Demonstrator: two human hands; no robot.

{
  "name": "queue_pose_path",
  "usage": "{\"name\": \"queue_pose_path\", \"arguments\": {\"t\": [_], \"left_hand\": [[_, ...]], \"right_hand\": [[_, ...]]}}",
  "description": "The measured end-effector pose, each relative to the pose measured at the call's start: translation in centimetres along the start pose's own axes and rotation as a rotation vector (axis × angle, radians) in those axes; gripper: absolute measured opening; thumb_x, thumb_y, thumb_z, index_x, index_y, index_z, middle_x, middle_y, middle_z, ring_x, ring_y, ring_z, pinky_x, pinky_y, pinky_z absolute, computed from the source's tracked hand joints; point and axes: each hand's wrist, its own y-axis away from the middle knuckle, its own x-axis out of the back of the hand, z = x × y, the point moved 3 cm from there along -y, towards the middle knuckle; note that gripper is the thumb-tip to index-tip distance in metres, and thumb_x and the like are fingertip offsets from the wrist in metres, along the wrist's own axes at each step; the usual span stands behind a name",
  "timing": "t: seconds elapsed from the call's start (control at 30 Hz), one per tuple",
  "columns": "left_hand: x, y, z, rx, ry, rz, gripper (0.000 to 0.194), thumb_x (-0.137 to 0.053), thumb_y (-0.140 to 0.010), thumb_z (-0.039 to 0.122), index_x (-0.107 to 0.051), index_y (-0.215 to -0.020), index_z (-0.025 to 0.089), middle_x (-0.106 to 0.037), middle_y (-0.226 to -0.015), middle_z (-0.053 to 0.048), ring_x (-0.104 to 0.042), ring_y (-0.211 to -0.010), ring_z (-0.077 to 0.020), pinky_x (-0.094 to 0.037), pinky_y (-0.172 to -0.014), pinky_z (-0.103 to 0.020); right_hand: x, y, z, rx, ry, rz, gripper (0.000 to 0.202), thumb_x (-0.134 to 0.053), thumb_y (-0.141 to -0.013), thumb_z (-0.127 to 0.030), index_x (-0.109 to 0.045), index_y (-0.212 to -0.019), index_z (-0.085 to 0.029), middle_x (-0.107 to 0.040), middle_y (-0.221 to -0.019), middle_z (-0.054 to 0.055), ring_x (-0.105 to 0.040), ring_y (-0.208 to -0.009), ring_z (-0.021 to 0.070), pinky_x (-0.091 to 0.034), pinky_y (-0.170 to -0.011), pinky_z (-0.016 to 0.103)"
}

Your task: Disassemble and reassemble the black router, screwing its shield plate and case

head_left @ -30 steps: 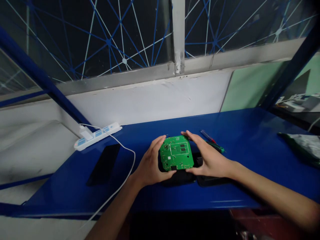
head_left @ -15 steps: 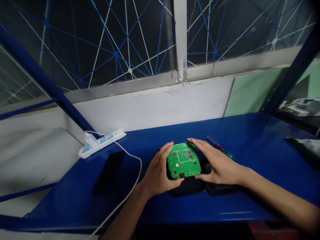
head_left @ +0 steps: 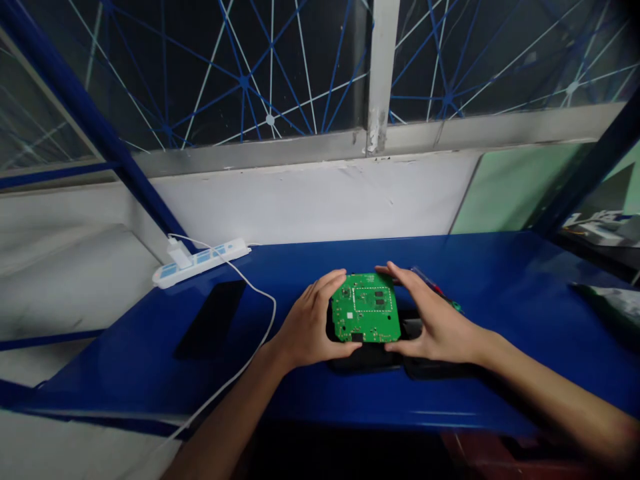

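Observation:
A green circuit board (head_left: 367, 310) is held between my two hands above the table, its component side facing me. My left hand (head_left: 314, 323) grips its left edge, fingers at the top corner and thumb along the bottom. At the opposite edge, my right hand (head_left: 433, 320) has its fingertips at the upper corner and its thumb at the lower one. Beneath the board lies a black casing part (head_left: 363, 361), partly covered by it. A second black part (head_left: 440, 369) rests to the right, under my right hand.
A white power strip (head_left: 203, 261) with a plugged-in charger stands at the back left. Its white cable (head_left: 273, 313) curves past my left arm. A dark flat phone-like slab (head_left: 213, 319) lies nearby. Behind my right hand is a red-and-green-tipped screwdriver-like tool (head_left: 436, 288). A plastic bag (head_left: 615, 307) sits far right.
The view has tilted and shifted slightly, so the table's front edge shows more. Both hands keep their hold on the circuit board, which now looks a little more level.

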Motion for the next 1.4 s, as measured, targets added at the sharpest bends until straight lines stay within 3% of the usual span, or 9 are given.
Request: {"name": "queue_pose_path", "arguments": {"t": [0.17,0.37,0.67,0.77,0.9,1.1,1.27,1.4], "left_hand": [[0.3,-0.2,0.1,-0.044,-0.006,-0.009,0.109,-0.085,-0.067,0.036,-0.020,-0.153,0.022,-0.037,-0.153,-0.022,-0.040,-0.140,-0.0422,-0.040,-0.110,-0.066],[0.1,-1.8,1.2,-0.140,-0.102,-0.044,0.116,-0.087,-0.068,0.040,-0.013,-0.156,0.025,-0.037,-0.156,-0.018,-0.032,-0.146,-0.0426,-0.023,-0.118,-0.070],[-0.8,-2.8,2.3,-0.103,-0.102,-0.092,0.113,-0.079,-0.068,0.027,-0.011,-0.158,0.028,-0.038,-0.155,-0.015,-0.041,-0.138,-0.0419,-0.037,-0.110,-0.064],[-0.6,-2.7,2.3,-0.104,-0.019,-0.054,0.111,-0.081,-0.067,0.028,-0.014,-0.156,0.029,-0.042,-0.150,-0.015,-0.043,-0.135,-0.0413,-0.041,-0.108,-0.063],[-0.6,-2.4,2.0,-0.143,0.198,0.045,0.113,-0.086,-0.068,0.026,-0.013,-0.153,0.029,-0.035,-0.149,-0.018,-0.040,-0.138,-0.0415,-0.043,-0.109,-0.062],[-1.3,-1.9,1.8,-0.195,0.411,0.074,0.128,-0.094,-0.061,0.036,-0.005,-0.153,0.030,-0.029,-0.148,-0.019,-0.043,-0.136,-0.0438,-0.044,-0.111,-0.061],[-1.0,-1.4,1.4,-0.118,0.372,0.097,0.120,-0.092,-0.066,0.035,-0.007,-0.152,0.029,-0.031,-0.150,-0.020,-0.043,-0.136,-0.0434,-0.042,-0.112,-0.064],[-0.6,-1.3,0.9,-0.084,0.294,0.122,0.111,-0.087,-0.070,0.028,-0.011,-0.151,0.027,-0.024,-0.157,-0.021,-0.034,-0.143,-0.0435,-0.040,-0.113,-0.066]], "right_hand": [[0.0,-0.1,-0.2,0.024,-0.001,0.075,0.123,-0.081,-0.068,-0.044,-0.002,-0.160,-0.025,-0.040,-0.154,0.020,-0.046,-0.137,0.0421,-0.042,-0.111,0.064],[-0.5,-0.3,-0.3,0.051,0.022,0.135,0.120,-0.080,-0.068,-0.044,-0.005,-0.159,-0.024,-0.045,-0.150,0.020,-0.050,-0.135,0.0416,-0.044,-0.110,0.061],[-0.6,-0.3,-0.8,0.107,0.063,0.174,0.119,-0.080,-0.070,-0.046,-0.005,-0.159,-0.024,-0.043,-0.152,0.019,-0.045,-0.139,0.0413,-0.042,-0.113,0.059],[-0.7,-0.1,-1.0,0.111,0.013,0.121,0.128,-0.082,-0.069,-0.049,0.005,-0.160,-0.021,-0.031,-0.159,0.022,-0.037,-0.144,0.0413,-0.038,-0.116,0.060],[-1.5,-0.2,-0.8,0.072,-0.043,0.017,0.138,-0.083,-0.067,-0.057,0.014,-0.159,-0.022,-0.018,-0.165,0.023,-0.031,-0.148,0.0420,-0.036,-0.116,0.062],[-2.0,0.0,-0.8,-0.019,-0.057,0.000,0.132,-0.081,-0.071,-0.055,0.012,-0.159,-0.025,-0.028,-0.161,0.025,-0.039,-0.143,0.0439,-0.041,-0.110,0.066],[-1.6,0.0,-0.6,-0.074,-0.032,0.065,0.127,-0.081,-0.070,-0.051,0.005,-0.160,-0.024,-0.041,-0.153,0.024,-0.046,-0.138,0.0437,-0.043,-0.109,0.066],[-1.4,-0.2,-0.1,-0.103,0.008,0.105,0.122,-0.079,-0.072,-0.048,0.001,-0.160,-0.022,-0.042,-0.151,0.024,-0.046,-0.138,0.0442,-0.041,-0.110,0.068]]}}
